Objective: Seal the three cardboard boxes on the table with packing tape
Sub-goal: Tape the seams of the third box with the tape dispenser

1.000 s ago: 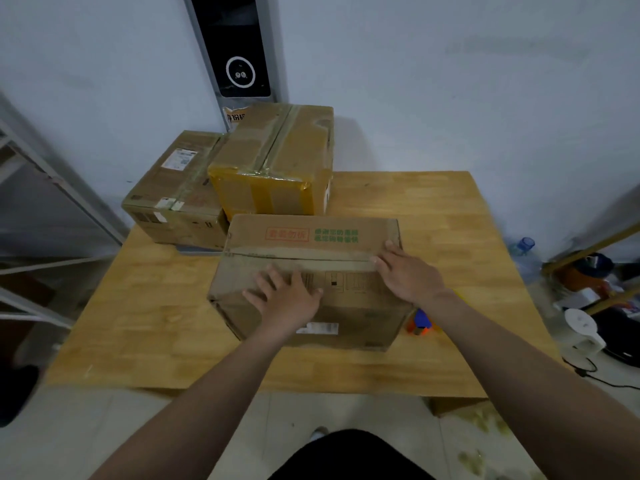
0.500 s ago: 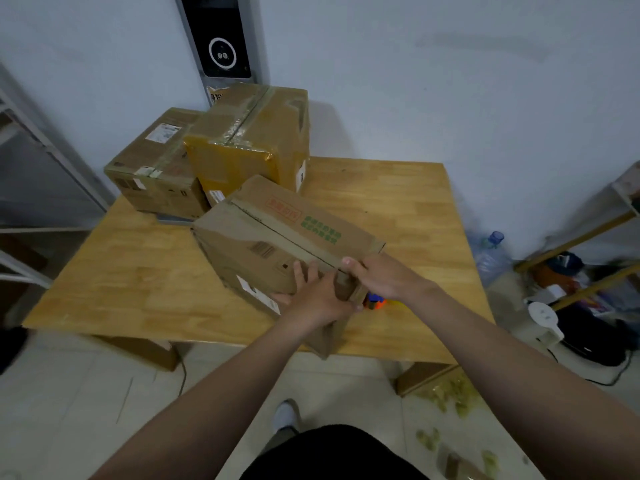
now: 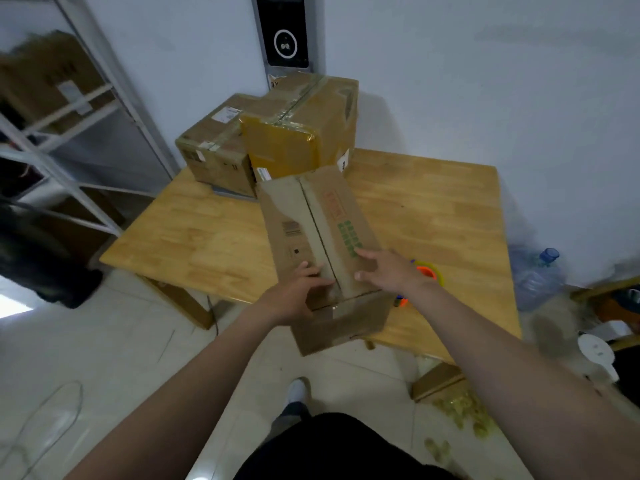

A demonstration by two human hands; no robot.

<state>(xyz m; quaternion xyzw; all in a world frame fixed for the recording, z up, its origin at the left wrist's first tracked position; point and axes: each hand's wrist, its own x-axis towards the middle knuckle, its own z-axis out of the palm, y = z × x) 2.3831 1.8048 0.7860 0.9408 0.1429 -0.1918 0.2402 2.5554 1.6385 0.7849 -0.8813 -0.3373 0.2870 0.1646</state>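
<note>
A long brown cardboard box (image 3: 311, 220) with red and green print lies lengthwise on the wooden table (image 3: 214, 233), its near end hanging over the front edge. Its top seam between the flaps runs away from me, with no tape visible on it. My left hand (image 3: 294, 292) rests on the left flap at the near end, fingers bent over the seam. My right hand (image 3: 384, 268) presses flat on the right flap. An orange tape dispenser (image 3: 427, 271) lies on the table, partly hidden behind my right wrist. Two taped boxes stand at the back: a yellowish one (image 3: 298, 133) and a brown one (image 3: 214, 147).
A metal shelving rack (image 3: 69, 133) stands at the left. A large water bottle (image 3: 536, 275) stands on the floor right of the table, with clutter beyond it. A black device (image 3: 285, 29) hangs on the wall behind the boxes.
The long box has been turned from lying crosswise to pointing away from me, its near end now over the table's edge. Both hands moved with it to the near end.
</note>
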